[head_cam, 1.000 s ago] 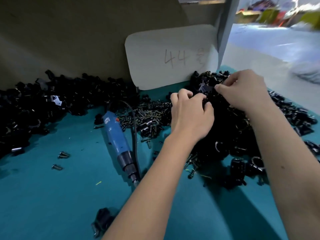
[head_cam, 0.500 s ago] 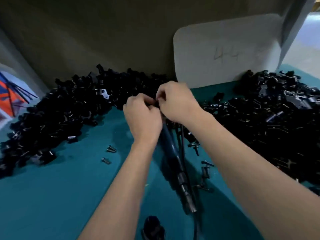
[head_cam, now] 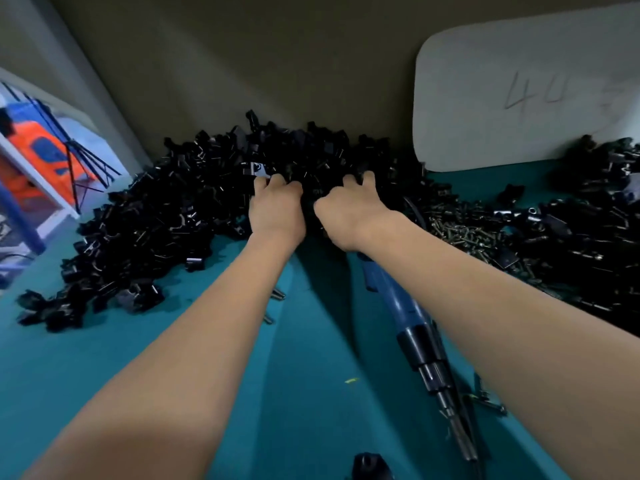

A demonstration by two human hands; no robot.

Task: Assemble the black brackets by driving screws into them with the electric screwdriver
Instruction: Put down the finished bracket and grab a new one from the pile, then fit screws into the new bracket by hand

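Your left hand (head_cam: 277, 211) and right hand (head_cam: 349, 211), which met close together over the blue electric screwdriver (head_cam: 398, 306) half a second ago, are now apart and sunk into the left heap of black brackets (head_cam: 180, 216). Fingers are curled into the pile; whether either holds a part I cannot tell. The screwdriver lies untouched on the teal table (head_cam: 311, 358), screws (head_cam: 460, 232) to its right, so you are likely dropping off or fetching a bracket, not driving.

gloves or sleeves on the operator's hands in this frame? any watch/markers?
None visible. The left hand and right hand are bare, no gloves. Both forearms are bare right to the frame edge, so no sleeves show. No watch, rings, bands, tape or markers can be seen.
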